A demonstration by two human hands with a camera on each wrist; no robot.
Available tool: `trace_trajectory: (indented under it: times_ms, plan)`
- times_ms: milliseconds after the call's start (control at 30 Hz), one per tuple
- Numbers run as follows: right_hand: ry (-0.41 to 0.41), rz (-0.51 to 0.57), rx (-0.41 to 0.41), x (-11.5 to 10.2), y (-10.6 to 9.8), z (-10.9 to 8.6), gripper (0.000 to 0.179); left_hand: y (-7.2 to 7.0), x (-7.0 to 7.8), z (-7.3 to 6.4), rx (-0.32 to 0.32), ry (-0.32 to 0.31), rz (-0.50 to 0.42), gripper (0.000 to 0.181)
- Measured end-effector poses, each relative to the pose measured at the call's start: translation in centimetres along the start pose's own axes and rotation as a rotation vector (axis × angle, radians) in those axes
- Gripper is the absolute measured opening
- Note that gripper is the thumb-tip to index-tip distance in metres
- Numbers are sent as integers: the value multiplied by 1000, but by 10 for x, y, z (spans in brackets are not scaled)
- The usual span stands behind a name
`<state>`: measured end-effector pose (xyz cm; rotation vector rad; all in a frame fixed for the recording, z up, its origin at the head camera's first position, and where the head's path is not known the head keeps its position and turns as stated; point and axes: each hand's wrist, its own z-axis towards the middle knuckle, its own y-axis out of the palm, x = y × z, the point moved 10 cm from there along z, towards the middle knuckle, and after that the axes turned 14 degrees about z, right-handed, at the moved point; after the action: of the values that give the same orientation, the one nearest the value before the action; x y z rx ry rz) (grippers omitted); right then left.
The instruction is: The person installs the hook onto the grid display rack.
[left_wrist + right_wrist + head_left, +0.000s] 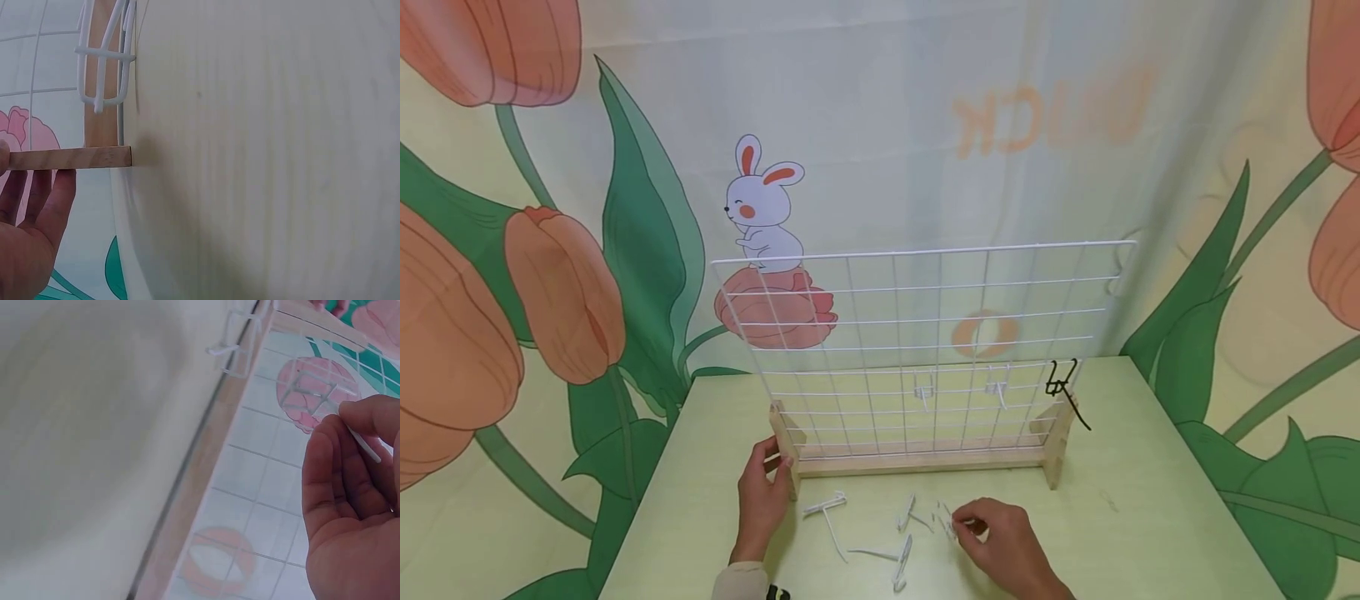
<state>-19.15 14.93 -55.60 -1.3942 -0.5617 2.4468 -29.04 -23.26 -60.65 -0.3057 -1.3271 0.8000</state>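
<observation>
The left grip [763,498] grasps the wooden side foot [785,446], thumb on one face and fingers on the other, probably to steady the stand. The right grip [1000,537] pinches a white wire hook [326,407] by its straight prong, which leaves the hook's boxy wire frame free beyond the fingertips. Three loose white hooks [901,562] lie on the worktop [1150,517] between the two grips, perhaps put there to be within easy reach. Ahead of both, a white grid panel [901,344] leans back in its stand, its thin wires crossing in rectangles; the side foot and base rail [917,460] are pale, flat-cut wood with visible grain. Beyond the right grip, two white hooks [997,388] hang on the wires, and farther right a black hook [1057,387], its long prong slanting downward
</observation>
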Motion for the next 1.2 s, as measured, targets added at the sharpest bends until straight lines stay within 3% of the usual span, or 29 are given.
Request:
trace_trajectory:
  times_ms: [267,667,1200]
  plan:
    - [7,12,85,-14,-11,15,23,2,-4,0,-15,8,-15,38]
    - [-109,39,180,-46,-27,38,21,2,-4,0,-10,8,-13,38]
    - [-258,101,229,-101,-45,75,21,4,-6,0,-26,1,-30,38]
